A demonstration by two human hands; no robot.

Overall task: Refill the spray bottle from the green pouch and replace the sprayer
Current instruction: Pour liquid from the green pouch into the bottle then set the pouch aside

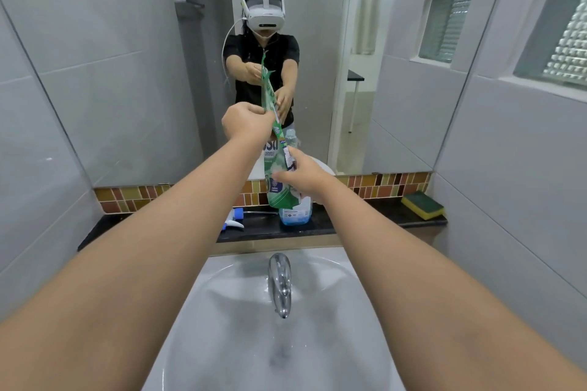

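- Head view: a narrow black stone ledge (pixel 355 219) is seen running along the wall under a mirror (pixel 127 73), backed by a strip of brown and orange mosaic tile (pixel 381 184); its front edge drops to a white ceramic basin (pixel 317 327) with a chrome tap (pixel 279 282) at the centre.
- Open ledge is noted at the far left and between the bottle and a yellow-and-green sponge (pixel 421 205) lying at the right end.
- A clear plastic spray bottle with a blue label (pixel 297 213) is stood upright on the ledge, mid-span, its neck hidden behind the pouch; blue liquid is visible in its base.
- A green printed refill pouch (pixel 279 174) is held upended over the bottle, its lower end at the bottle's top; the pouch looks flattened and twisted along its upper length.
- The left hand (pixel 246 122) is closed in a pinch on the pouch's raised upper end.
- The right hand (pixel 303 176) is closed around the pouch's lower body, just above the bottle.
- A white and blue trigger sprayer (pixel 234 220) is laid on its side on the ledge, left of the bottle and apart from it.
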